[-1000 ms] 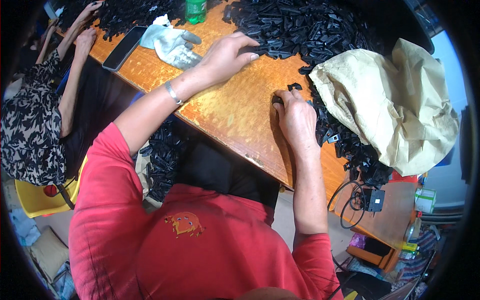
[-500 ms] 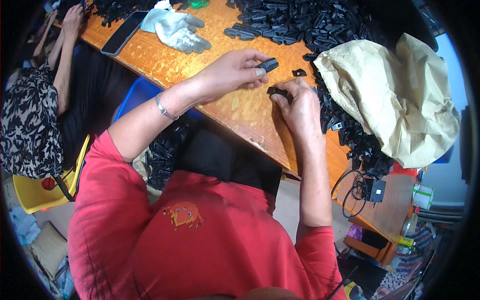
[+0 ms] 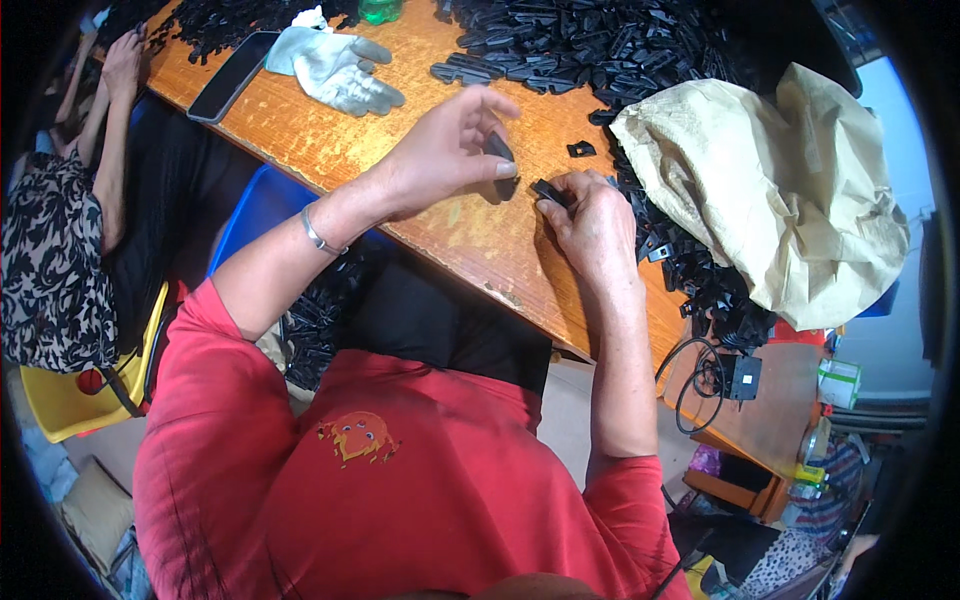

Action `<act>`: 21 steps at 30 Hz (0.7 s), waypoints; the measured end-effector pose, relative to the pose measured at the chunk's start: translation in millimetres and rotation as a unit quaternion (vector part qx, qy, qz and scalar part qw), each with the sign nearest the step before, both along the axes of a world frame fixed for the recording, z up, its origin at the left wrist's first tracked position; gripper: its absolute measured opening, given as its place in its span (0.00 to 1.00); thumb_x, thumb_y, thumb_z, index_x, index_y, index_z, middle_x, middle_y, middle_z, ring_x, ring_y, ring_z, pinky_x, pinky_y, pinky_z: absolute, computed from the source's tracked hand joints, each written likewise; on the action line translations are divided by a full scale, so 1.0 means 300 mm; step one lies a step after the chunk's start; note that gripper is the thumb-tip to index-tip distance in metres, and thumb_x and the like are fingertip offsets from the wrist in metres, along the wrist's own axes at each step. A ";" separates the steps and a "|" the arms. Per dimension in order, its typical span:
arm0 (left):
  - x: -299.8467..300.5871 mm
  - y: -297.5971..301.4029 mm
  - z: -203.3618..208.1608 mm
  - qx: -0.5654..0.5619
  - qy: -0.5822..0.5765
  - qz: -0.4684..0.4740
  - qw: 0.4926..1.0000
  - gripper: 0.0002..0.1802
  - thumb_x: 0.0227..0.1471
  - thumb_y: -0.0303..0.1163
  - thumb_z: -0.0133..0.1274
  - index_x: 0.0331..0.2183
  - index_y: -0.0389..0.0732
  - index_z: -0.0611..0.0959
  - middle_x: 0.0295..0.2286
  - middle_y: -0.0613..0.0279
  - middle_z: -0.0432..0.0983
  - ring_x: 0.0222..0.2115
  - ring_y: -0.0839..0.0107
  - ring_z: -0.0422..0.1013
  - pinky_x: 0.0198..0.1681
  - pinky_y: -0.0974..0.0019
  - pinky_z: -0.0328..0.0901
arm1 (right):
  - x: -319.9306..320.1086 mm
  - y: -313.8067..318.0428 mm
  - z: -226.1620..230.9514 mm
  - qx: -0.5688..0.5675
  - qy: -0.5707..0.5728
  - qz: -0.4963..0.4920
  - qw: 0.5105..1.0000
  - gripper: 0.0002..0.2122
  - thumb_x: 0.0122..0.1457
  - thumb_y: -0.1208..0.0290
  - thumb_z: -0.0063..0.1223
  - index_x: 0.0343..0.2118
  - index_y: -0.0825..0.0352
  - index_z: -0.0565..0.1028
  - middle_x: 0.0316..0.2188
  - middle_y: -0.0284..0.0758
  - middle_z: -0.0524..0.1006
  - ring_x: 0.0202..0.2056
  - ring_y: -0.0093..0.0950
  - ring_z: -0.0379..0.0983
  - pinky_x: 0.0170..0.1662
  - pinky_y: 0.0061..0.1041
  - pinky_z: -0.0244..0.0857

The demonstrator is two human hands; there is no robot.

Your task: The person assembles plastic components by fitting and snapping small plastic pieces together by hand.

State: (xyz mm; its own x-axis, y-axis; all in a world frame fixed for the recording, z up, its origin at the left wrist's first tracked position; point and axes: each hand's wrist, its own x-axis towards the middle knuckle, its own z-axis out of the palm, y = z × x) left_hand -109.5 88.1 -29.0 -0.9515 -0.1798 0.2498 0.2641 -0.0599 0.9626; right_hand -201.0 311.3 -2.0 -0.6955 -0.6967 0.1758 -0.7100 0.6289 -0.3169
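black: holding long pc [image 3: 499,150] in l hand [image 3: 440,150], clamped on it w/ thumb + fingers, now turned near-far vs left-right b4; still holding 2nd pc [image 3: 547,190] in r hand [image 3: 598,225], clamped same way, over table [image 3: 465,232], nr side of far pile [image 3: 590,50].

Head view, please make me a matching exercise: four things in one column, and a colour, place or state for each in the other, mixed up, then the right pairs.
Things:
1. Glove
2. Phone
3. Left hand
4. Sack

Descriptions:
A. Crumpled and beige
B. Pinching a black part
C. Pale grey, lying on the table
D. Dark rectangle near the table's edge

Right pairs: 1-C, 2-D, 3-B, 4-A
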 end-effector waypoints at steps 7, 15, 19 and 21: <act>0.061 -0.084 -0.023 -0.461 0.015 0.109 0.880 0.14 0.49 0.30 0.72 0.36 0.36 0.84 0.33 0.55 0.82 0.41 0.53 0.75 0.49 0.55 0.69 | -0.012 -0.022 -0.020 -0.100 -0.014 0.018 0.995 0.13 0.55 0.68 0.73 0.41 0.69 0.84 0.34 0.45 0.84 0.34 0.44 0.83 0.40 0.39 0.75; 0.080 -0.105 -0.062 -0.476 0.056 0.132 0.867 0.14 0.49 0.31 0.72 0.37 0.37 0.86 0.37 0.56 0.80 0.41 0.53 0.74 0.47 0.52 0.68 | -0.001 -0.089 -0.063 -0.132 -0.058 0.062 0.988 0.15 0.51 0.72 0.76 0.43 0.64 0.88 0.36 0.40 0.83 0.32 0.37 0.82 0.39 0.34 0.75; 0.078 -0.101 -0.066 -0.469 0.045 0.124 0.873 0.13 0.48 0.31 0.72 0.36 0.38 0.86 0.35 0.56 0.79 0.41 0.53 0.74 0.46 0.52 0.68 | -0.016 -0.093 -0.067 -0.135 -0.048 0.070 0.987 0.14 0.51 0.73 0.76 0.42 0.64 0.88 0.35 0.39 0.83 0.35 0.38 0.82 0.40 0.34 0.75; 0.073 -0.100 -0.076 -0.467 0.049 0.123 0.874 0.13 0.48 0.31 0.72 0.36 0.38 0.86 0.35 0.56 0.79 0.41 0.53 0.74 0.46 0.52 0.68 | -0.019 -0.094 -0.068 -0.129 -0.043 0.074 0.988 0.12 0.51 0.72 0.76 0.40 0.64 0.88 0.34 0.39 0.83 0.35 0.39 0.83 0.40 0.35 0.75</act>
State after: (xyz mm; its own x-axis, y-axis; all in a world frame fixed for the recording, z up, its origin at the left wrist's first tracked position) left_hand -87.6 58.0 -51.8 -0.8782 -0.0493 0.4758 0.2431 0.8106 0.5328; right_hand -206.8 283.0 -22.5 -0.6100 -0.7313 0.3051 -0.7512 0.4111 -0.5164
